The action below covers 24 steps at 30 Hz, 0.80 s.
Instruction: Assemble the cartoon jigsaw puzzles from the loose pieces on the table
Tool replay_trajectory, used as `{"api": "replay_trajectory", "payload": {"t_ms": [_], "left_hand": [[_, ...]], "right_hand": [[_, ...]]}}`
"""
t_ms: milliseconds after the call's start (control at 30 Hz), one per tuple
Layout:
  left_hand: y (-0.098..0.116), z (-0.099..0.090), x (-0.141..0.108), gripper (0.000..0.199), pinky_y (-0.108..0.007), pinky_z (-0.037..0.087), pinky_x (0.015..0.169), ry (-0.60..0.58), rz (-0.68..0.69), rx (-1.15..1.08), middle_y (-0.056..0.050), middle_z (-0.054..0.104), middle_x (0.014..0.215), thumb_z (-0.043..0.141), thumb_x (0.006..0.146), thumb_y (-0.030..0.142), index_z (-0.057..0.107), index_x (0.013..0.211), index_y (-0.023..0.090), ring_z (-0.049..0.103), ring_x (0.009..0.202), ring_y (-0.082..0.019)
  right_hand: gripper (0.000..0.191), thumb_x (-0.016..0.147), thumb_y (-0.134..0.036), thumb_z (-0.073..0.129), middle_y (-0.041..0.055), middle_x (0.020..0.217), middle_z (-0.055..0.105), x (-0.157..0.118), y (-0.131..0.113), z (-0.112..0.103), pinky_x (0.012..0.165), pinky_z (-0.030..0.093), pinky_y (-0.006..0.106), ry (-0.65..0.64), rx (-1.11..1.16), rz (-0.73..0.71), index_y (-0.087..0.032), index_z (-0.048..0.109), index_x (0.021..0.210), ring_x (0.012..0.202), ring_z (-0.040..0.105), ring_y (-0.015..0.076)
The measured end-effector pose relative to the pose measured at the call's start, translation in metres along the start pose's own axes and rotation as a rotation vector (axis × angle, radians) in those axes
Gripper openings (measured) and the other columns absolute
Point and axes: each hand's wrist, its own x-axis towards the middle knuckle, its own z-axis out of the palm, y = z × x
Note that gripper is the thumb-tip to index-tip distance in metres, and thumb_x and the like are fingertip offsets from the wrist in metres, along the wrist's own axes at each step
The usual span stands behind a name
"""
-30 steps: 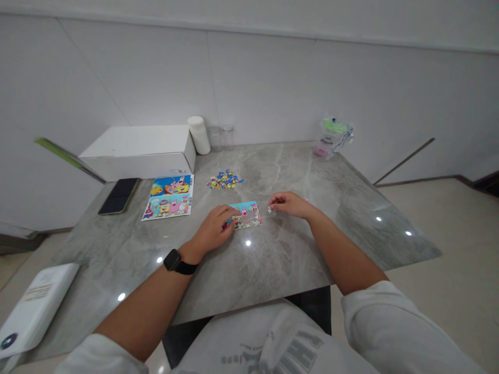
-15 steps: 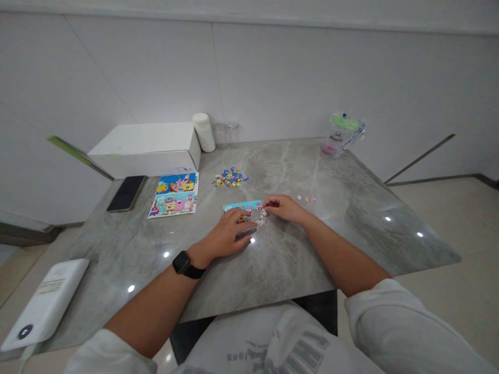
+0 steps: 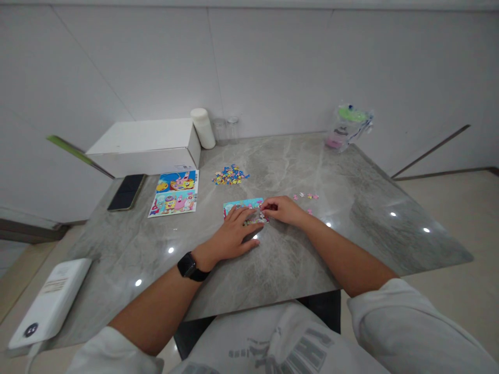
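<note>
A partly assembled jigsaw puzzle (image 3: 249, 202) with a light blue top edge lies on the grey marbled table. My left hand (image 3: 236, 235) rests over its left and lower part, fingers spread, holding nothing visible. At the puzzle's right side, my right hand (image 3: 284, 210) has thumb and forefinger pinched; whatever is between them is too small to make out. A pile of loose pieces (image 3: 231, 175) sits beyond the puzzle. Several pink and white pieces (image 3: 310, 196) lie right of my right hand. The printed picture sheet (image 3: 174, 193) is to the left.
At the left are a dark phone (image 3: 127, 192), a white box (image 3: 144, 143) and a white power bank (image 3: 50, 301) with a cable. A white bottle (image 3: 203, 128) and clear glasses (image 3: 233, 130) stand by the wall. A plastic bag (image 3: 348, 128) sits at the back right.
The view has shifted slightly. My right hand has moved a little inward over the puzzle's right edge, and my left hand still lies over the puzzle. More loose pieces show beyond my right wrist.
</note>
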Motion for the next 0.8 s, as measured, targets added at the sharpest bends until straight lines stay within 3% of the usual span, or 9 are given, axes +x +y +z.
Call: {"api": "replay_trajectory", "payload": {"t_ms": [333,800], "left_hand": [[-0.001,0.004,0.0,0.052,-0.069,0.022,0.127,-0.016,0.004,0.028,-0.014,0.045,0.161,0.066,0.098,0.052,0.065,0.146,0.032,0.038,0.15,-0.039],[0.0,0.002,0.001,0.052,-0.067,0.023,0.127,-0.019,0.036,0.054,-0.015,0.046,0.161,0.063,0.1,0.052,0.064,0.146,0.029,0.04,0.149,-0.037]], "right_hand": [[0.011,0.085,-0.024,0.07,-0.0009,0.073,0.071,0.001,-0.001,0.006,0.068,0.045,0.026,-0.004,-0.042,-0.01,-0.023,0.08,0.091,0.068,0.062,0.0149],[0.013,0.084,-0.013,0.077,0.003,0.087,0.071,0.002,-0.008,0.011,0.077,0.044,0.027,0.09,-0.324,-0.133,-0.022,0.082,0.092,0.08,0.062,0.0155]]}}
